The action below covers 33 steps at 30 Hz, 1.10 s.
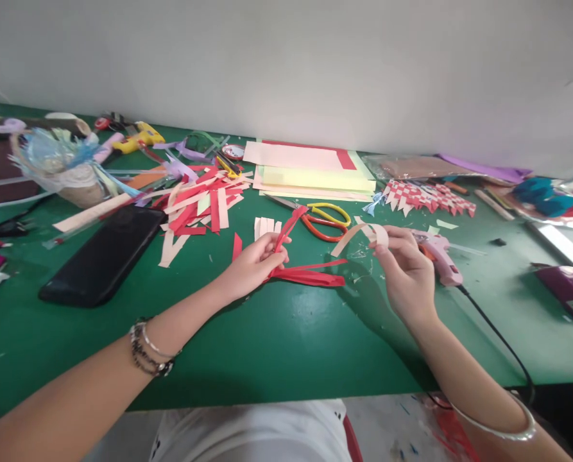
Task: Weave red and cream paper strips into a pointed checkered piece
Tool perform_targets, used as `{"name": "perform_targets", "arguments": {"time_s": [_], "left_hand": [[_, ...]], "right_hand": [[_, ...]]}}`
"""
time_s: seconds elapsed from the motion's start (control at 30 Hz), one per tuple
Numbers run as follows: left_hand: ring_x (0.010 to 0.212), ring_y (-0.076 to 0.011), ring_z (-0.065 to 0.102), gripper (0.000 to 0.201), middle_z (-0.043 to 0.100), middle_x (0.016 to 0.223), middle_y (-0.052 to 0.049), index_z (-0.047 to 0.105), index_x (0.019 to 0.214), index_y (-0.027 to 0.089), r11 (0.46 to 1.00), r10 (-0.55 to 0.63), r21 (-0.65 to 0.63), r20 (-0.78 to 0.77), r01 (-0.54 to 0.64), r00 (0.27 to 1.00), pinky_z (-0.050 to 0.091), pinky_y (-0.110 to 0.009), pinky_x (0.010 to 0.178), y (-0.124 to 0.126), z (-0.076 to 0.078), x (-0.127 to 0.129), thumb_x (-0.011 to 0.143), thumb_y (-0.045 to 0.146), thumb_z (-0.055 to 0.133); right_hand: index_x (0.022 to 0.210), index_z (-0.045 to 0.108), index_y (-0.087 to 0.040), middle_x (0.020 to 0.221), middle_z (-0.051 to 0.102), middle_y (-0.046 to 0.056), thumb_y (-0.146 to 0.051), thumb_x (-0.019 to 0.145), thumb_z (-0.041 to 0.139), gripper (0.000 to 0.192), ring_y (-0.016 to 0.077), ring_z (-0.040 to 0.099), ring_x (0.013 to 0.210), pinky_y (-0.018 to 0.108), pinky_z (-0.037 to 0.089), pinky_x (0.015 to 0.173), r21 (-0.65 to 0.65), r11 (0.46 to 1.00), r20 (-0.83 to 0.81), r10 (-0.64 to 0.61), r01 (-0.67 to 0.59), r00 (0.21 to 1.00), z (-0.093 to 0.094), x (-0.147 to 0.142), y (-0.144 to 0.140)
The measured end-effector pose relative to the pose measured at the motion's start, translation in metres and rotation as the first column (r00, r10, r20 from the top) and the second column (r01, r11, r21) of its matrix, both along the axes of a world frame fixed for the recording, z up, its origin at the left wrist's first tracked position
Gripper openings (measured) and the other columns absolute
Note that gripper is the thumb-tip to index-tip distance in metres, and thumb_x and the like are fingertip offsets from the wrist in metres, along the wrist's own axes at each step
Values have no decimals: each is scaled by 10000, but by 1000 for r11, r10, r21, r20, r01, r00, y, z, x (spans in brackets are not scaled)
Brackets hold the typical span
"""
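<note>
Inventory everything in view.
Flat table: 1, green, beneath
Narrow paper strips: several, red, centre
Curled paper strip: 1, pale peach, centre-right
Paper-strip pile: 1, red and peach, centre-left
Metal scissors: 1, yellow/orange handles, centre
Stacked paper sheets: several, mixed, back centre
Checkered woven paper: 1, red/pale, back right
Plastic glue gun: 1, pink, right
Second glue gun: 1, yellow, back left
Flat phone: 1, black, left
Frilly bundle: 1, blue, far left
Boxy socket: 1, purple, far right
Clutter: uncounted, mixed, edges
Left hand: 1, bare, holding red strips
Right hand: 1, bare, holding curled strip
</note>
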<state>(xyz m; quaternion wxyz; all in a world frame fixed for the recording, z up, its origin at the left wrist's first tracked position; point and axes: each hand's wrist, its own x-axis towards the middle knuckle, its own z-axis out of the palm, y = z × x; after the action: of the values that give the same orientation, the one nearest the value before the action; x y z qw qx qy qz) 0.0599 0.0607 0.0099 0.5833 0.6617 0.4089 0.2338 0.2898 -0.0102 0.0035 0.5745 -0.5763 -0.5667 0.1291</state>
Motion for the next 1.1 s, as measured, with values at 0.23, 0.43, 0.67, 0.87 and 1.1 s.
{"name": "perform_targets", "arguments": {"time_s": [0.23, 0.43, 0.67, 0.87, 1.1], "left_hand": [[741, -121, 546, 192, 547, 809, 6, 496, 982, 177, 997, 51, -52, 24, -50, 998, 419, -243, 702, 1, 5, -1, 832, 282, 436], [700, -123, 539, 219, 542, 738, 13, 479, 1025, 171, 999, -30, 21, -28, 31, 999, 423, -259, 685, -2, 1, -1, 840, 274, 420], [670, -128, 520, 255, 563, 806, -5, 494, 1045, 187, 970, -90, 207, -174, 126, 981, 402, -259, 616, -5, -7, -2, 836, 315, 426], [662, -137, 517, 224, 572, 766, -2, 492, 1009, 189, 952, -130, 242, -231, 186, 964, 387, -254, 591, -7, -4, -3, 851, 314, 394], [746, -170, 548, 282, 598, 888, -25, 497, 1077, 218, 926, -117, 322, -257, 199, 959, 408, -273, 617, -8, -9, -3, 817, 324, 471]], "right_hand": [[754, 623, -228, 705, 578, -11, -325, 789, 585, 110, 114, 506, 599, 256, 405, 530, -30, 994, -46, -108, 106, 993, -1, 5, -1], [779, 620, -221, 735, 600, -3, -279, 771, 610, 59, 127, 571, 581, 273, 415, 512, 101, 989, -202, -91, 113, 975, 0, 8, 2], [805, 619, -245, 763, 636, -10, -199, 764, 599, 65, 145, 608, 676, 277, 478, 602, 9, 999, 166, -53, 53, 985, 9, 4, -16], [805, 606, -247, 705, 655, -15, -225, 791, 564, 49, 137, 607, 602, 250, 460, 570, -67, 992, 556, -53, 108, 830, 9, 5, -53], [797, 596, -231, 677, 650, -18, -274, 811, 547, 67, 123, 592, 551, 221, 461, 528, -292, 951, 470, 53, 98, 881, -12, 5, -73]]}}
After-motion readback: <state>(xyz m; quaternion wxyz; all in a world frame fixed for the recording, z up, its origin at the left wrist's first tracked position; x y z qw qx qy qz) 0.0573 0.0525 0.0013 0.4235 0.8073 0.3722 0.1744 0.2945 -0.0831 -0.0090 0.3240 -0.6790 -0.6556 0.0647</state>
